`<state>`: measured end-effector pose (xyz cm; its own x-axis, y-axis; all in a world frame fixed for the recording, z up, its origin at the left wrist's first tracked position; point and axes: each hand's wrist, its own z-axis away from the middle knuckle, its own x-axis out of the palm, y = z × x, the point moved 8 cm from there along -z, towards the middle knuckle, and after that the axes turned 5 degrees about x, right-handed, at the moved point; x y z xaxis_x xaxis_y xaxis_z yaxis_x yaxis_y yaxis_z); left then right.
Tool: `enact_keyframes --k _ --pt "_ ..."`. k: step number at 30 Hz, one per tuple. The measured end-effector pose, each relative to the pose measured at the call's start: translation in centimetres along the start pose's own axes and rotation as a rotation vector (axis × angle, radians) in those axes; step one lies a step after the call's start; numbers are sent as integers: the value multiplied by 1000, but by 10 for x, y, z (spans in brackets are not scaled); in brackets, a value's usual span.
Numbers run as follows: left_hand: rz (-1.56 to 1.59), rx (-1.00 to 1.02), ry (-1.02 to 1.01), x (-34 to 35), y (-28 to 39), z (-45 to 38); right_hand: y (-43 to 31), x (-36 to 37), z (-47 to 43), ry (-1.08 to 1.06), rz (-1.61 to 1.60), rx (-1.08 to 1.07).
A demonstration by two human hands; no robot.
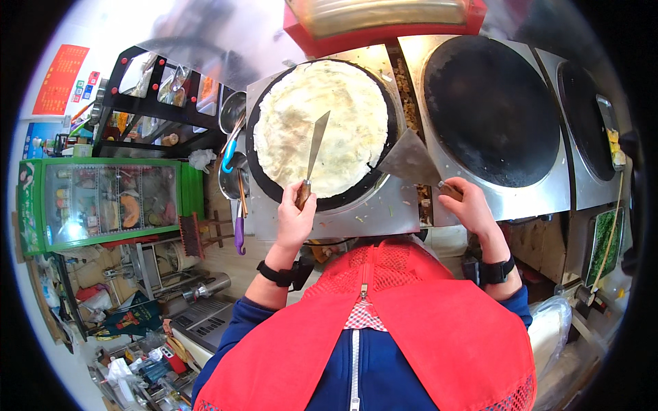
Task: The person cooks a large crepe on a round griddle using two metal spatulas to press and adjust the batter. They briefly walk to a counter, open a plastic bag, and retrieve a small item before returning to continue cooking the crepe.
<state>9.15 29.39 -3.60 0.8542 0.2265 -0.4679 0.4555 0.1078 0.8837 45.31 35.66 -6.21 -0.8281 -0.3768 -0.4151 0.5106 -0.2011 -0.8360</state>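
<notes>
A large, thin, pale crepe [288,113] covers most of the round black griddle [393,120] in front of me. My left hand [297,213] grips the wooden handle of a narrow metal spatula [317,138], whose blade lies over the crepe and points away from me. In my right hand [469,203] is the wooden handle of a wide metal scraper [411,158]. Its blade reaches left to the griddle's right edge, near a small tear in the crepe's rim.
A second round griddle [491,110] stands to the right, with a third griddle [578,118] beyond it. Ladles [229,154] and metal pots [234,110] are at the left edge. A red-framed case [380,38] stands behind, and a green-framed glass cabinet [113,160] at far left.
</notes>
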Motion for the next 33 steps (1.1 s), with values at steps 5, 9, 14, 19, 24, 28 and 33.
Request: enact_keyframes --k 5,9,14,19,24,28,33 --pt "-498 282 -18 38 47 -12 -13 37 -34 -184 -56 6" --pt "-687 302 -30 63 55 -17 -68 69 -49 -51 -90 -178" --pt "28 -321 18 39 28 -6 -133 90 -38 21 192 -352" --pt "440 -290 37 12 62 -3 -169 86 -14 70 244 -463" --pt "403 -312 -39 32 50 10 -136 75 -8 -31 222 -346" --pt "-296 -96 -72 45 33 11 -67 49 -11 -165 -37 -139" --pt "-225 178 102 23 26 17 1 -4 14 -165 -231 64"
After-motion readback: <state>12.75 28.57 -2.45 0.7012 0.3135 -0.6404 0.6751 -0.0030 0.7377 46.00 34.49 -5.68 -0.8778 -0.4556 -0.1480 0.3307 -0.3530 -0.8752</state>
